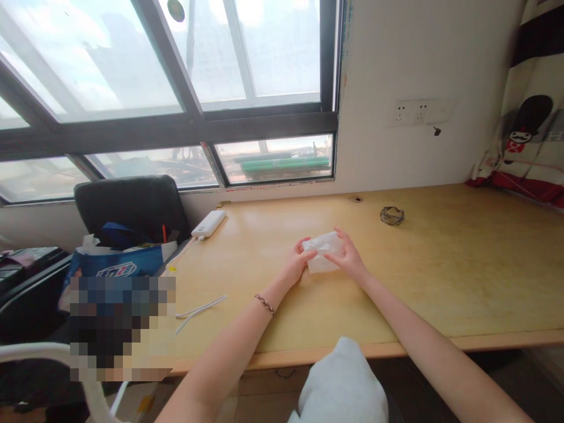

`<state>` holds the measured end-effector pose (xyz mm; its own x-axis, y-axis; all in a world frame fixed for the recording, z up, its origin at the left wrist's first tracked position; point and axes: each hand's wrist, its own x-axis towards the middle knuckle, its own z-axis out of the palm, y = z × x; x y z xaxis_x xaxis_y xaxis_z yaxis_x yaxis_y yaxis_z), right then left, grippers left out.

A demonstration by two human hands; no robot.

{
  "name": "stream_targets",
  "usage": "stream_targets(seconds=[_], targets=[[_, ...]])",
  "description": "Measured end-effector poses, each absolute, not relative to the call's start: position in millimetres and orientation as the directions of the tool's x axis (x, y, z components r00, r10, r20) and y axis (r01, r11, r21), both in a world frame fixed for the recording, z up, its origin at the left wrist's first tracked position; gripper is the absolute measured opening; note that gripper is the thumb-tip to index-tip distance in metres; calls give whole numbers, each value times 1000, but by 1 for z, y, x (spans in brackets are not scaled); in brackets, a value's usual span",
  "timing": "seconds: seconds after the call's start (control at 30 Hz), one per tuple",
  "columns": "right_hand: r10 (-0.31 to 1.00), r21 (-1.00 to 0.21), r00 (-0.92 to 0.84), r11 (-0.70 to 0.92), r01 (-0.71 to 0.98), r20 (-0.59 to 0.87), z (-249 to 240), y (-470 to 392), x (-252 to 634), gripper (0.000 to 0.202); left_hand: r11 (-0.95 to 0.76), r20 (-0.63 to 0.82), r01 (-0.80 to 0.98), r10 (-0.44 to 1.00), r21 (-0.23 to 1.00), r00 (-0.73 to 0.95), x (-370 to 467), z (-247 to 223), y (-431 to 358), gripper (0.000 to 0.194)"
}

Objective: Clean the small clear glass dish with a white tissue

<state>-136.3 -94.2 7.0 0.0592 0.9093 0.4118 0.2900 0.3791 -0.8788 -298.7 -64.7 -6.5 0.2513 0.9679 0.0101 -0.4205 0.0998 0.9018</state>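
A white tissue-like sheet [325, 247] is stretched between my two hands just over the wooden table [440, 276]. Its left edge is pinched by my left hand [302, 259], thumb on top and fingers behind. At the right edge my right hand [347, 256] grips it in the same way, the thumb lying on its face. The sheet looks thin and slightly creased, and its lower edge hangs free. A braided bracelet [265, 304] circles my left wrist.
A dark coiled band [392, 216] lies at the table's back right. On the left are a white power bank [209, 224] with cables, a white cord [200, 308], a blue bag [118, 264] and a black chair [130, 202]. A curtain [529, 129] hangs far right.
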Motion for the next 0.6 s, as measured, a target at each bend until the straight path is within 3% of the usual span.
stream_targets(seconds=[0.1, 0.23, 0.33, 0.6], targets=[[864, -747, 0, 435, 503, 503, 5, -98, -138, 46, 95, 24, -416, 962, 904, 273, -299, -5, -66, 52], [856, -714, 52, 393, 579, 514, 1, -96, -137, 27, 122, 14, -393, 946, 912, 324, -298, -1, -69, 42], [896, -773, 47, 354, 526, 442, 0, -91, -134, 21, 133, -4, -372, 945, 919, 328, -299, 0, -69, 39], [985, -971, -17, 173, 168, 172, -5, -86, -133, 31, 132, -45, -284, 955, 950, 292, -299, -4, -69, 36]])
